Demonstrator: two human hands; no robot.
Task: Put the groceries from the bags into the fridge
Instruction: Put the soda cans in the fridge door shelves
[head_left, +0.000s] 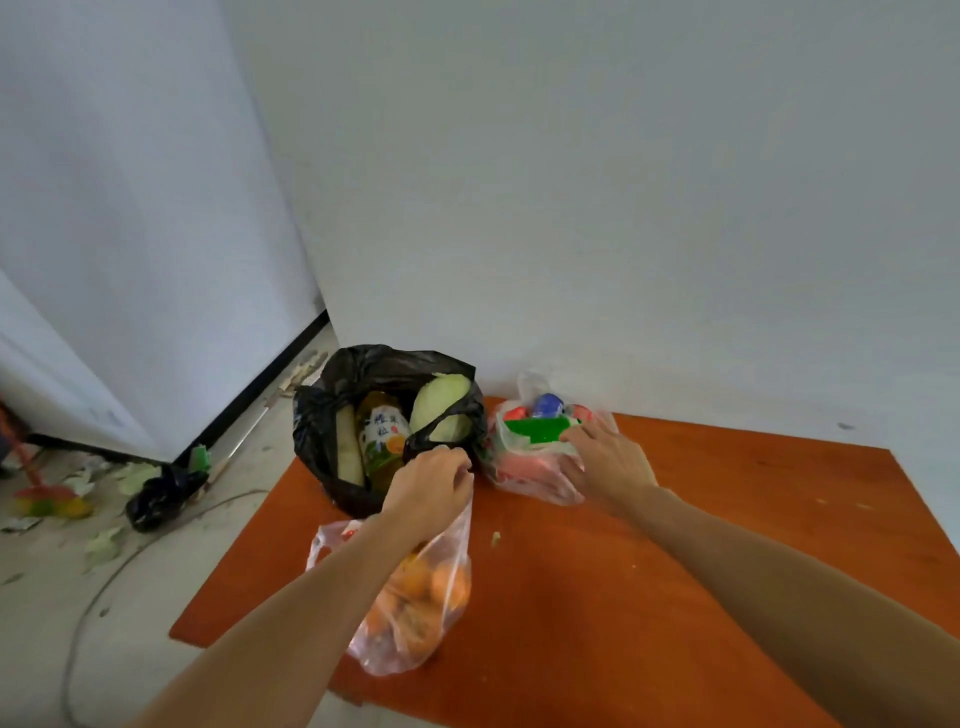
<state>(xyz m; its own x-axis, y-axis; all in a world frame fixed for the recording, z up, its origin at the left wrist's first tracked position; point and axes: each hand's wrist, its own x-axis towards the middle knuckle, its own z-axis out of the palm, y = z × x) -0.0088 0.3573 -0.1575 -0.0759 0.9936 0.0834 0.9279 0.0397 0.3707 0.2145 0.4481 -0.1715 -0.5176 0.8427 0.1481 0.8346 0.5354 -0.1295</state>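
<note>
Left hand clenched, right hand relaxed, both arms outstretched.

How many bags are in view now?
4: black bag on the table, bag of oranges in the left hand, clear bag under the right hand, small black bag on the floor.
</note>
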